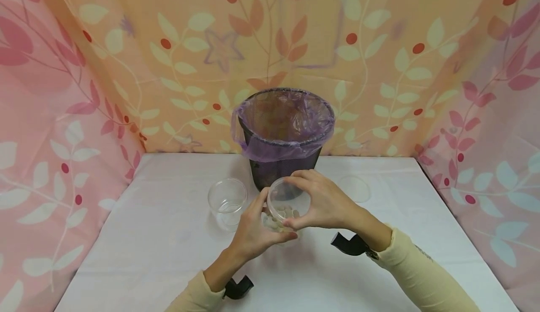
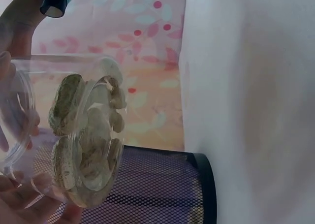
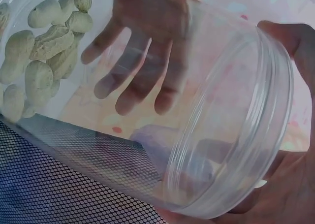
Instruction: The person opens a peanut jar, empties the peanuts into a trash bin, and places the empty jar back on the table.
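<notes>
Both hands hold a clear plastic jar [image 3: 221, 115] between them, tilted, in front of the mesh bin. Unshelled peanuts [image 3: 39, 71] lie gathered at its base end; in the left wrist view several peanuts [image 2: 66, 106] show through the wall. My right hand [image 1: 326, 201] grips the jar around its rim, thumb on the near side and fingers on the far side. My left hand [image 1: 255, 234] wraps the jar's lower body, its fingers seen through the clear wall in the right wrist view. A second clear jar [image 1: 228, 199] stands upright to the left.
A black mesh bin [image 1: 280, 169] with a purple liner [image 1: 280, 150] stands at the table's back, right behind the hands. On the white table [image 1: 160, 237], a round clear lid [image 1: 356, 189] lies right of the bin. Floral cloth [image 1: 168, 82] encloses the back and sides.
</notes>
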A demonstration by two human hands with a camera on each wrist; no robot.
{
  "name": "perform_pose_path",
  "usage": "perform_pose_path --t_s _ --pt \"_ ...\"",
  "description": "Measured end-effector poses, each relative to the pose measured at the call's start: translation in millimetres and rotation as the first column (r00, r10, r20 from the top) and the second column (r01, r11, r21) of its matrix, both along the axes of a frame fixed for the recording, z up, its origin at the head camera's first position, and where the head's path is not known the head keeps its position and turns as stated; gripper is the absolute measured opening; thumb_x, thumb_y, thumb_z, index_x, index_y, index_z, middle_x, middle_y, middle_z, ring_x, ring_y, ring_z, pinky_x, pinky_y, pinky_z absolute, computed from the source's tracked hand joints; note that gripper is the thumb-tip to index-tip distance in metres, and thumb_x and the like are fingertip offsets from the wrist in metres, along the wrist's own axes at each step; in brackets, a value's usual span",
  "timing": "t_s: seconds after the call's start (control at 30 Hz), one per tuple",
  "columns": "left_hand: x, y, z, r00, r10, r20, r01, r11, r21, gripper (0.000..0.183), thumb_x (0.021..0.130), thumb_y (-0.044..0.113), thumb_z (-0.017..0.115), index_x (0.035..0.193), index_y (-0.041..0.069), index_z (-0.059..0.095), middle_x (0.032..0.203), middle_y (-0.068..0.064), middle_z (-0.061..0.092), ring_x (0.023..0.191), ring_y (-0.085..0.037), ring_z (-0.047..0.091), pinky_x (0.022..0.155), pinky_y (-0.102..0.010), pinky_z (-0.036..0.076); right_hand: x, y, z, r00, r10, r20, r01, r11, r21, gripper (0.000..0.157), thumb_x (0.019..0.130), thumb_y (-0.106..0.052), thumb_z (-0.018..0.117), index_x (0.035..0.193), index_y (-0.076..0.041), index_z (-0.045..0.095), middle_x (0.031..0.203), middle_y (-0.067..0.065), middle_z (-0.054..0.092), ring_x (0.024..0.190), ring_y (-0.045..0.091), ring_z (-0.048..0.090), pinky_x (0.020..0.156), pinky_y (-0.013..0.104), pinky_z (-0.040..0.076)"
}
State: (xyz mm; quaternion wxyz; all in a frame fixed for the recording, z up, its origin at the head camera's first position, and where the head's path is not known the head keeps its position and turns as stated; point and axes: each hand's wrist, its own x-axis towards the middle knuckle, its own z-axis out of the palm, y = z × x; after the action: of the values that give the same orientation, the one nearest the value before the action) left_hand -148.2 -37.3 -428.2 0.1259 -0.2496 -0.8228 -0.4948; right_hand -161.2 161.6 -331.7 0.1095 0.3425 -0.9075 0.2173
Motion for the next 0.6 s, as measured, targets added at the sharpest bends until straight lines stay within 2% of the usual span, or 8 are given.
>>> perform_pose_path --t_s 0.1,0.23,0.3,0.37,0.47,0.53,0.6 --pt "-1.2 -1.7 0.5 1.0 -0.013 0.002 0.013 1.0 0.003 0.089 0.06 0.044 0.092 0.134 0.027 0.045 0.112 -0.002 0.062 0.091 -0.011 0.058 0.075 -0.037 0.055 0.4 -1.0 -0.4 1.0 -0.008 0.009 0.008 1.0 -0.017 0.073 0.062 -0.047 0.085 0.123 -0.012 0.065 0.117 0.005 0.063 0.105 0.019 0.058 0.085 0.039 0.053" --pt "-2.4 -4.4 -0.3 0.999 -0.032 0.002 0.032 0.999 -0.009 0.091 0.06 0.045 0.091 0.136 0.025 0.045 0.113 -0.005 0.063 0.093 -0.013 0.059 0.077 -0.034 0.054 1.6 -2.3 -0.8 1.0 0.003 0.006 -0.003 1.0 -0.029 0.073 0.061 -0.046 0.084 0.123 -0.013 0.065 0.116 0.003 0.063 0.106 0.019 0.057 0.085 0.039 0.053" --pt "-3.5 -6.6 -0.6 0.995 -0.09 0.031 0.09 0.996 0.006 0.094 0.061 0.04 0.092 0.141 0.024 0.044 0.119 -0.003 0.063 0.1 -0.015 0.06 0.081 -0.033 0.054 2.0 -1.9 0.0 0.999 0.033 -0.001 -0.033 0.999 -0.025 0.072 0.06 -0.045 0.084 0.122 -0.013 0.066 0.116 0.003 0.064 0.107 0.018 0.058 0.086 0.039 0.053" --pt "-4.2 -10.1 -0.4 0.98 -0.18 0.079 0.177 0.983 0.042 0.097 0.062 0.033 0.093 0.145 0.023 0.042 0.127 0.0 0.061 0.11 -0.019 0.06 0.087 -0.034 0.054 2.6 0.1 2.2 0.997 0.077 0.015 -0.077 0.997 -0.012 0.072 0.06 -0.046 0.084 0.122 -0.014 0.066 0.118 0.001 0.065 0.108 0.017 0.058 0.088 0.038 0.053" --pt "-5.3 -15.0 0.2 0.94 -0.307 0.149 0.296 0.951 0.092 0.103 0.062 0.024 0.093 0.149 0.025 0.038 0.138 0.003 0.056 0.122 -0.024 0.057 0.095 -0.037 0.052 2.6 5.6 7.5 0.983 0.165 0.081 -0.167 0.986 0.008 0.073 0.062 -0.046 0.084 0.125 -0.013 0.064 0.122 -0.001 0.063 0.112 0.015 0.058 0.091 0.038 0.053" --pt "-5.4 -16.5 1.1 0.927 -0.337 0.168 0.324 0.941 0.098 0.105 0.063 0.024 0.093 0.15 0.028 0.035 0.141 0.005 0.053 0.125 -0.023 0.055 0.097 -0.039 0.051 1.9 9.8 11.6 0.966 0.215 0.143 -0.22 0.975 0.019 0.074 0.066 -0.045 0.083 0.129 -0.013 0.061 0.128 -0.002 0.059 0.117 0.016 0.056 0.094 0.04 0.051" --pt "-5.4 -16.0 1.5 0.931 -0.326 0.163 0.317 0.945 0.084 0.107 0.064 0.027 0.092 0.151 0.031 0.031 0.142 0.007 0.051 0.126 -0.02 0.054 0.097 -0.038 0.05 0.4 13.3 14.9 0.948 0.251 0.195 -0.261 0.965 0.027 0.074 0.072 -0.044 0.081 0.135 -0.013 0.056 0.135 0.001 0.054 0.123 0.019 0.053 0.098 0.044 0.05"
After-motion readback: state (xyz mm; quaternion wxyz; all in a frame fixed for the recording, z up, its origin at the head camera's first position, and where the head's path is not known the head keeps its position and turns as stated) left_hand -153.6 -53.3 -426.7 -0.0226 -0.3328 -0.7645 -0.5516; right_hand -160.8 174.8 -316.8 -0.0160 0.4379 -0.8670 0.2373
